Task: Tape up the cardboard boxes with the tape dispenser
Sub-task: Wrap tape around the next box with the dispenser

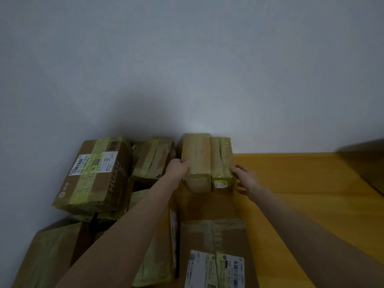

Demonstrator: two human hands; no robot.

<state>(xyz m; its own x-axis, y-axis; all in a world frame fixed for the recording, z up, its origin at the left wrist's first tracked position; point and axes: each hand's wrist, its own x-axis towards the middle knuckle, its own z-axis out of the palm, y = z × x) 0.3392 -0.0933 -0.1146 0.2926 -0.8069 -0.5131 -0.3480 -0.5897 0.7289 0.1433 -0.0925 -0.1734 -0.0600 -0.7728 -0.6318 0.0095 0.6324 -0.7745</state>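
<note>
The near box [214, 246] lies between the forearms; beyond it the left hand [179, 168] grips the left box [195, 161] by its corner, and the right hand [247, 179] presses spread, uncurled fingers on the right box's [221, 161] side. These two touch, squeezed together by the wall [187, 69]; lifted as a pair, one could slip out onto the table [301, 183]; no dispenser is in view.
</note>
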